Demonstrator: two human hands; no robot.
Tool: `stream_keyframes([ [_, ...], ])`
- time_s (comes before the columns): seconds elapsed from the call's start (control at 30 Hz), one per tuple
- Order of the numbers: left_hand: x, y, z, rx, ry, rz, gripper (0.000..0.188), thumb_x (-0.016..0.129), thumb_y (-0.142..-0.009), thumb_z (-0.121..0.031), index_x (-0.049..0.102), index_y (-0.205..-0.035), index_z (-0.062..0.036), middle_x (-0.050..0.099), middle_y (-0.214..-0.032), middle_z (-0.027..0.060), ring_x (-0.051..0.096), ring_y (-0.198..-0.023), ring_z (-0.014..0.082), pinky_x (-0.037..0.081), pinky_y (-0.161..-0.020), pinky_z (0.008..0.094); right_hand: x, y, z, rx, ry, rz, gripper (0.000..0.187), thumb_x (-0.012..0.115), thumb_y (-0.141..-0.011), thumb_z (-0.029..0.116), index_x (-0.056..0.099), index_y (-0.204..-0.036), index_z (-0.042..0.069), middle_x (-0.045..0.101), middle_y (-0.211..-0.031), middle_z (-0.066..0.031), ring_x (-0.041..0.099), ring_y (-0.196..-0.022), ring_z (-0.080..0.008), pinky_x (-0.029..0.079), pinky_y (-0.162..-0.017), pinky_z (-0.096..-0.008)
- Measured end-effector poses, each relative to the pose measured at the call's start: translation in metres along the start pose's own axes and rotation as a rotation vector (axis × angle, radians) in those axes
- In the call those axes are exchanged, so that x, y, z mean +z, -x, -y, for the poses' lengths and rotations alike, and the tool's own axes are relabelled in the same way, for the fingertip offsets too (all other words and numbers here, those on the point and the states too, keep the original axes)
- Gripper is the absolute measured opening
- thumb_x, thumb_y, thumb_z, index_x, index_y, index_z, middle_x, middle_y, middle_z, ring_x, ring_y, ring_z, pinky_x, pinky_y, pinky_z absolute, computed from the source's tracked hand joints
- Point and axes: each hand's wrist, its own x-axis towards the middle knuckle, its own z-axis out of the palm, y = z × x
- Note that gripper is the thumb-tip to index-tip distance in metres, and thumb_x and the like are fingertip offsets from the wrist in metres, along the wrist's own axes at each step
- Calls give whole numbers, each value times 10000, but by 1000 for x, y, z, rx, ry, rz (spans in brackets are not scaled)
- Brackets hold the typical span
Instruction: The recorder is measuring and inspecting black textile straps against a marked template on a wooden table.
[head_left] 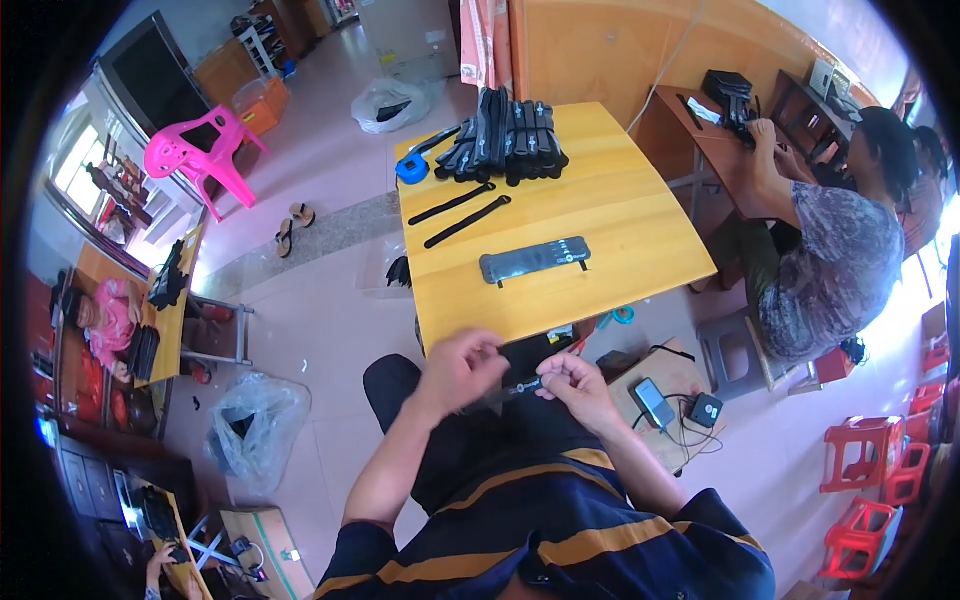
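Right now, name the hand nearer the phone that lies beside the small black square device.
Right. The right hand is just left of the phone; the left hand is farther left, beyond the right one.

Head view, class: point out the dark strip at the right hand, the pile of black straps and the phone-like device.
Dark strip (524, 387): head view, on its pale markings.
Pile of black straps (506, 142): head view, near its middle.
Phone-like device (654, 402): head view, on its screen.
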Motion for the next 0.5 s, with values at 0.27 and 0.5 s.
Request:
stream_keyframes([
  [0.27,31,41,-21,183,-395,36,297,797,-792,-226,699,-1040,-95,669,-834,80,683,-757,290,546,-632,400,21,5,1,-78,6,17,144,616,-1017,55,632,-1158,28,669,-998,6,648,-907,-65,534,-793,-231],
  [0.5,32,47,-16,162,-157,80,197,769,-843,-154,699,-982,-33,652,-775,109,656,-678,278,507,-605,377,30,13,8,-108,-11,94,254,665,-995,61,629,-1242,13,674,-991,-1,650,-910,-76,542,-840,-248],
])
